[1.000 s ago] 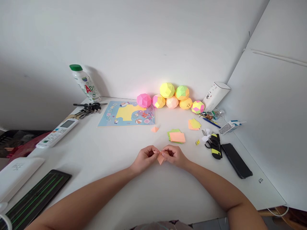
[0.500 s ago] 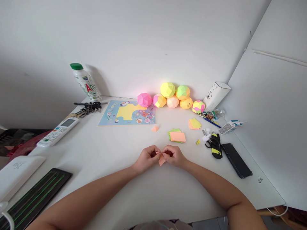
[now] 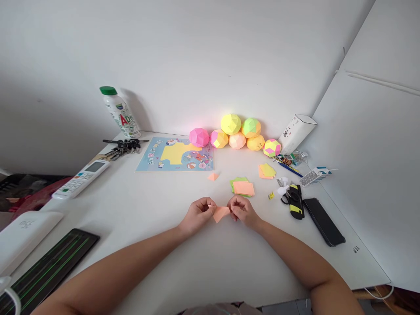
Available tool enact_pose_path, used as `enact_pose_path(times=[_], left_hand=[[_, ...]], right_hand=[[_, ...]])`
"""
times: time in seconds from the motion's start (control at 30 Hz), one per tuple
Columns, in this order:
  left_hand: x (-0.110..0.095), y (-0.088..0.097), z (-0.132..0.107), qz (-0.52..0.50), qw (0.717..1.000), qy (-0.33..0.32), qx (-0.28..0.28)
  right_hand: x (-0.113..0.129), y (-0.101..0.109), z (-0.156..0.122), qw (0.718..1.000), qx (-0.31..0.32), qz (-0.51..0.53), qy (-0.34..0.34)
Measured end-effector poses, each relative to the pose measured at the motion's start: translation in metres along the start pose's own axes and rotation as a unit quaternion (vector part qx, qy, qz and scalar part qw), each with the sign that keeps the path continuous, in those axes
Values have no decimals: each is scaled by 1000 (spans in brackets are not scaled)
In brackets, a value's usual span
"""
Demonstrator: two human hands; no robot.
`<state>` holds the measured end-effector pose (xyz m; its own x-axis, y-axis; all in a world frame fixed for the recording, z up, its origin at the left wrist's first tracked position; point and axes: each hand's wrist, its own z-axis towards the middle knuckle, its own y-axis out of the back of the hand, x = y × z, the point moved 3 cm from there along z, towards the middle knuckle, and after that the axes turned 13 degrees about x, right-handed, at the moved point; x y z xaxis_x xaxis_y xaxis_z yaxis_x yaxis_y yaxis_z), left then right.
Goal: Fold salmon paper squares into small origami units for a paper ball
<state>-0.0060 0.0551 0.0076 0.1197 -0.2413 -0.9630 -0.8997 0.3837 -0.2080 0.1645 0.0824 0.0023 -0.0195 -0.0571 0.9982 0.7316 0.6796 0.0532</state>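
Between my hands is a folded piece of orange paper, its point facing down toward me. My left hand pinches its left corner between thumb and fingers. At its right corner, my right hand is closed with thumb and fingertips on the paper. A small folded orange paper piece lies on the table beyond my hands. To its right is a stack of orange and green paper squares, and farther back a pile of yellow and orange squares.
Several folded paper balls stand along the wall, beside a printed board. A bottle, keys and a remote are at left. On the right lie a yellow-black cutter, scissors and a black phone.
My hands have moved apart, the right one going slightly rightward. More of the folded orange paper now shows, spread out between them.
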Motion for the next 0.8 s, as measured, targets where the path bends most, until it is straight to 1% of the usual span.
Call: enact_pose_path(times=[0.07,0.13,0.3,0.37,0.5,0.6,0.67,0.8], left_hand=[[-1,1,0,-9,1000,6,-7],[-1,2,0,-13,1000,6,0],[3,4,2,9,1000,-10,14],[4,5,2,17,1000,-19,8],[5,5,2,22,999,-29,-14],[3,6,2,7,998,-38,-47],[2,7,2,-7,998,-39,-56],[1,5,2,-22,998,-41,-34]], right_hand=[[0,1,0,999,-2,32,5],[1,0,0,999,5,37,-1],[2,-3,0,998,22,-37,-43],[2,-3,0,998,19,-51,-42],[0,-2,0,998,20,-46,-36],[0,-1,1,999,15,-32,-35],[0,0,1,999,5,-21,-36],[0,1,1,999,-3,-6,-37]])
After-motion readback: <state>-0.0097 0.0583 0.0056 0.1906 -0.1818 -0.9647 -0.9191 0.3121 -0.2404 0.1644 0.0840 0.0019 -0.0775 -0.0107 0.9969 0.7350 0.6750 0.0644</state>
